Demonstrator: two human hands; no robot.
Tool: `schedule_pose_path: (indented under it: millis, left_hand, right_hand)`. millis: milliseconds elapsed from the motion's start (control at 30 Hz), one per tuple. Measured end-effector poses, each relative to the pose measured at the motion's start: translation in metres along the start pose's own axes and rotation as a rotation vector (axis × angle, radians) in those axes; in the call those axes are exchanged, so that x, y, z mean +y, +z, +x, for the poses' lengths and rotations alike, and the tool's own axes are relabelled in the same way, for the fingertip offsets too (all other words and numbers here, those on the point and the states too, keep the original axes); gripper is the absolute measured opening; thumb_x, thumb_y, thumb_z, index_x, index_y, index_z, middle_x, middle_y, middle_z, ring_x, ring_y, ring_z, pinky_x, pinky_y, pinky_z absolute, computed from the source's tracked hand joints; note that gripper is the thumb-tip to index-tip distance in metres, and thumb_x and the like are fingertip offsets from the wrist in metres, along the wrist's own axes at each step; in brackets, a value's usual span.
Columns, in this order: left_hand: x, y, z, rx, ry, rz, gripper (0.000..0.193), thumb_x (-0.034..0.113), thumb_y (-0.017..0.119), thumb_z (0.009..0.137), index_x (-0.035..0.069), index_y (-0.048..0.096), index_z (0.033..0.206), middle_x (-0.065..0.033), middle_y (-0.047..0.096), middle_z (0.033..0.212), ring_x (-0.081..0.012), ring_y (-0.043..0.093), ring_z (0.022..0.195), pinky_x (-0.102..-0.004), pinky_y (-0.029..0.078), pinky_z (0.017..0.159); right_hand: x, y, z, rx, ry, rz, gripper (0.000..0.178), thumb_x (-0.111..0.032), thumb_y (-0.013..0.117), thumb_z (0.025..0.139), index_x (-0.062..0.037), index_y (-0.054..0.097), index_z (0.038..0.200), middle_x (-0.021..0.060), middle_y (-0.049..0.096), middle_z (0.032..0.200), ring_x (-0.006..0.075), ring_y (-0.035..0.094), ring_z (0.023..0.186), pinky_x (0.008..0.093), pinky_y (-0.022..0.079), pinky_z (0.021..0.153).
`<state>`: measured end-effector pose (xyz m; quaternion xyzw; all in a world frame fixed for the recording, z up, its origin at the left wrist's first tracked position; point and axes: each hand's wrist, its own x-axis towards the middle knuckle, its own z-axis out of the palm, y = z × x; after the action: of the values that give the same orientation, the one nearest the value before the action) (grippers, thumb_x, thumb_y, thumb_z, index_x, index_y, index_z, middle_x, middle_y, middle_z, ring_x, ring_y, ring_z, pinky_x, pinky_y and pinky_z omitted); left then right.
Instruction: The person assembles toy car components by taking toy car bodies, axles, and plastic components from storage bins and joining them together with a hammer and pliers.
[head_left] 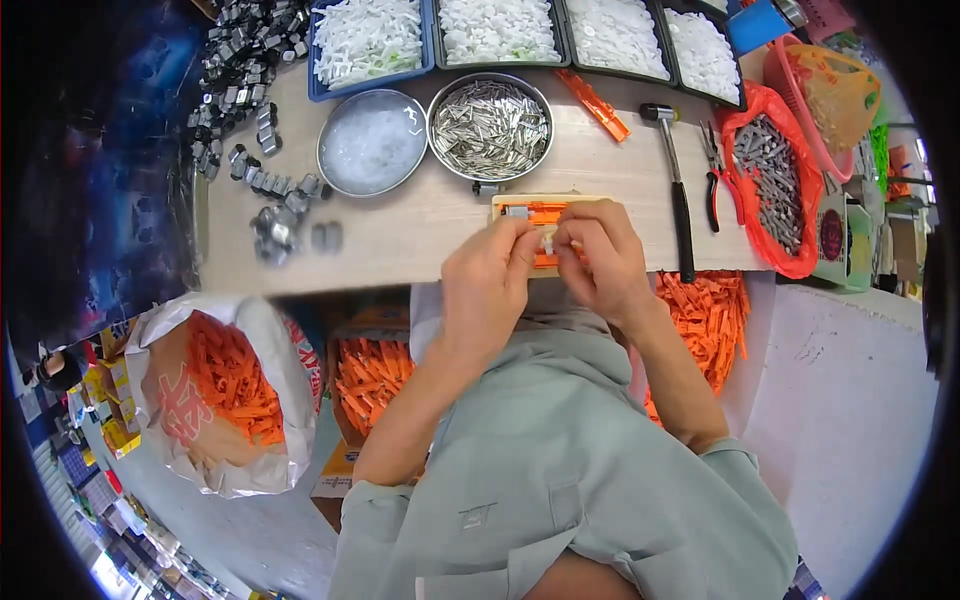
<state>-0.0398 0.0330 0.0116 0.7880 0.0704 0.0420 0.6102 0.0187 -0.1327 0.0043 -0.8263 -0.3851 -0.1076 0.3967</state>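
A small white part (pixel 547 241) is pinched between the fingers of the left hand (pixel 487 278) and right hand (pixel 601 262), above an orange piece (pixel 541 213) at the bench (pixel 400 235) edge.

Two round bowls (pixel 372 142) sit side by side on the bench (pixel 400 240), behind the wooden block (pixel 520 205). Trays (pixel 368 40) line the far edge. A hammer (pixel 676 190) lies right of the block, pliers (pixel 714 175) beyond it.

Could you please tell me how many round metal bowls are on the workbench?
2: the left bowl holds pale translucent bits, and the right bowl, touching it, holds small metal pieces. Both sit beyond the hands; none looks hidden.
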Motion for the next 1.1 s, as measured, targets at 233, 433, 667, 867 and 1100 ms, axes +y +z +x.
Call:
schedule_pose_path:
  millis: [233,433,667,867,1100]
  left_hand:
    - [-0.035,0.004,0.004,0.153,0.635,0.452,0.012,0.003,0.07,0.08,0.001,0.067,0.091,-0.0117,0.071,0.102,-0.032,0.066,0.102,-0.0439,0.054,0.086]
    - [-0.045,0.007,0.01,0.058,0.718,0.594,0.015,0.009,0.07,0.079,0.003,0.067,0.092,-0.0095,0.07,0.113,-0.0331,0.061,0.115,-0.0527,0.045,0.102]
    - [-0.043,0.009,0.007,0.023,0.566,0.549,0.014,0.009,0.064,0.082,0.004,0.064,0.095,-0.0089,0.068,0.119,-0.0336,0.055,0.123,-0.0566,0.038,0.108]
    - [-0.041,0.011,0.002,-0.021,0.615,0.745,0.012,0.011,0.061,0.083,0.004,0.062,0.093,-0.0123,0.067,0.122,-0.0347,0.054,0.125,-0.0606,0.034,0.11]
    - [-0.034,0.007,0.0,-0.014,0.628,0.602,0.016,0.007,0.061,0.082,0.003,0.063,0.097,-0.0146,0.067,0.117,-0.0355,0.055,0.122,-0.0564,0.039,0.108]
  right_hand:
    - [0.029,0.017,0.01,-0.048,0.017,-0.167,0.02,0.007,0.069,0.076,-0.0004,0.06,0.092,0.014,0.06,0.101,0.0322,0.059,0.089,0.0399,0.051,0.076]
    - [0.032,0.019,0.01,-0.075,0.036,-0.129,0.021,0.006,0.07,0.077,0.0001,0.059,0.094,0.0147,0.059,0.1,0.0329,0.06,0.09,0.04,0.052,0.075]
    - [0.027,0.01,0.017,-0.153,0.072,-0.091,0.016,0.005,0.069,0.078,0.0006,0.06,0.091,0.0131,0.06,0.092,0.0319,0.061,0.085,0.0381,0.052,0.071]
    - [0.071,0.013,0.093,0.06,0.11,-0.035,0.008,0.001,0.068,0.084,-0.0011,0.063,0.089,0.0107,0.061,0.084,0.0301,0.061,0.079,0.037,0.05,0.067]
    - [0.13,0.027,0.174,-0.027,-0.061,-0.562,0.004,-0.006,0.066,0.086,-0.0038,0.067,0.089,0.0099,0.063,0.1,0.0301,0.063,0.095,0.0398,0.053,0.081]
